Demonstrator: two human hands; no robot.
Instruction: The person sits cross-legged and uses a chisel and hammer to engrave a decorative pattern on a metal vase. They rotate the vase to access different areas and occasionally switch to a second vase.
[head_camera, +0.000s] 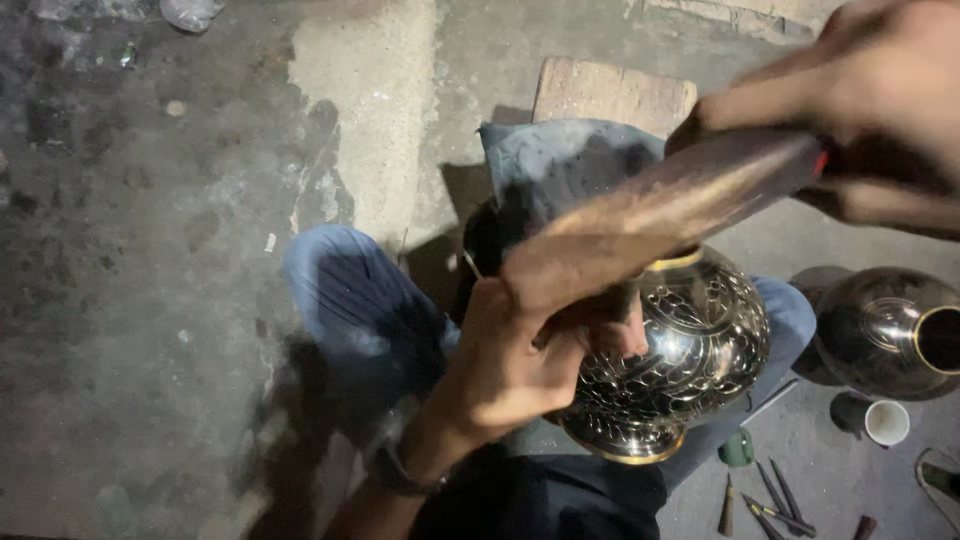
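An engraved dark vase (690, 350) is cradled between the blue-trousered knees above the floor (150, 250), steadied there by the left hand (520, 350) grasping it; a hammer (690, 190) is clenched in the right hand (880, 90). Chisels (770, 505) lie nearby.

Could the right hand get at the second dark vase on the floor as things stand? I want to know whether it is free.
Probably not at once: the right hand is closed on a wooden mallet above the engraved vase. The second vase lies below it, with nothing between.
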